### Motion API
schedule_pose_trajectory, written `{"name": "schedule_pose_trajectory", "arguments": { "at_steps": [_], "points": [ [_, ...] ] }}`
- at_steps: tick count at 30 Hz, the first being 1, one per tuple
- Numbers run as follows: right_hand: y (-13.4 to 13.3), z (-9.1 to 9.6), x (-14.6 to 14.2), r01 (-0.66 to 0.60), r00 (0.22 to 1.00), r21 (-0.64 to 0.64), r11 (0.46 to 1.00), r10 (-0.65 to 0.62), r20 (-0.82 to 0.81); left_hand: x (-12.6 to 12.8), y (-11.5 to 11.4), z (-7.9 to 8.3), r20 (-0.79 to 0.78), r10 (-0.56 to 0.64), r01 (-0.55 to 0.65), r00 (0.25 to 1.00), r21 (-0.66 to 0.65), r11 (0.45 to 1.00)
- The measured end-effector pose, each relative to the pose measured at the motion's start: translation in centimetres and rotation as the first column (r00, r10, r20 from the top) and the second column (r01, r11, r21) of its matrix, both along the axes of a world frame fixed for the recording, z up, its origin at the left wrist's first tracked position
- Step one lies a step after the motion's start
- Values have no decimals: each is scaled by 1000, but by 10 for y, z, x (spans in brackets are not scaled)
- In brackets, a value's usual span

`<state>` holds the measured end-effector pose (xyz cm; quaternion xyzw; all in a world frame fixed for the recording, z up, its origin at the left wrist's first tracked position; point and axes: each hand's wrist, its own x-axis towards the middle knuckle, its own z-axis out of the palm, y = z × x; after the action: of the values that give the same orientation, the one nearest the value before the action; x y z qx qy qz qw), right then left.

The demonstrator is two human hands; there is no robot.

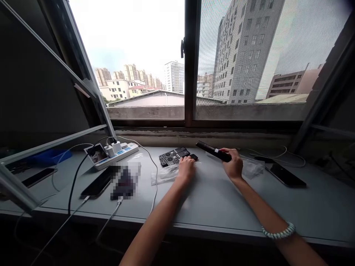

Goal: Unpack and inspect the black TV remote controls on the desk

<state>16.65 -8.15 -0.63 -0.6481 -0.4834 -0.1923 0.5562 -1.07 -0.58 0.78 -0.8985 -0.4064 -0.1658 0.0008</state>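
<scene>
My right hand (233, 163) is closed around a long black remote control (210, 148), raised a little above the table and tilted, with a small white patch on its side. On the table, several black remote controls (173, 156) lie side by side with their buttons up. My left hand (186, 168) reaches to their right end, its fingers bent over a dark remote whose tip (194, 157) sticks out beyond them. Beside that wrist lies a clear plastic bag (165, 174). Another clear plastic bag (253, 167) is just right of my right hand.
A white power strip (122, 154) with plugged-in chargers stands at the left, a phone (97, 184) on a cable before it. Another black phone (285, 175) lies at the right. White cables cross the table (216, 207). A metal frame (55, 136) rises at the left, a window behind.
</scene>
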Motion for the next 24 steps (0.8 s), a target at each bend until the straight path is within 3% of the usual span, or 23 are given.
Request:
{"name": "schedule_pose_trajectory", "arguments": {
  "at_steps": [6, 13, 24],
  "points": [
    [6, -4, 2, -91, 991, 1, 996, 91, -97, 2, 2, -2, 92, 2, -3, 996, 10, 1000],
    [6, -1, -2, -136, 945, -59, 989, 112, -307, 4, 2, -2, 146, 35, -38, 989, 21, 999],
    [6, 1, -6, -153, 953, -65, 986, 130, -273, 8, 1, -5, 105, 16, -16, 994, 4, 1000]
  ]
}}
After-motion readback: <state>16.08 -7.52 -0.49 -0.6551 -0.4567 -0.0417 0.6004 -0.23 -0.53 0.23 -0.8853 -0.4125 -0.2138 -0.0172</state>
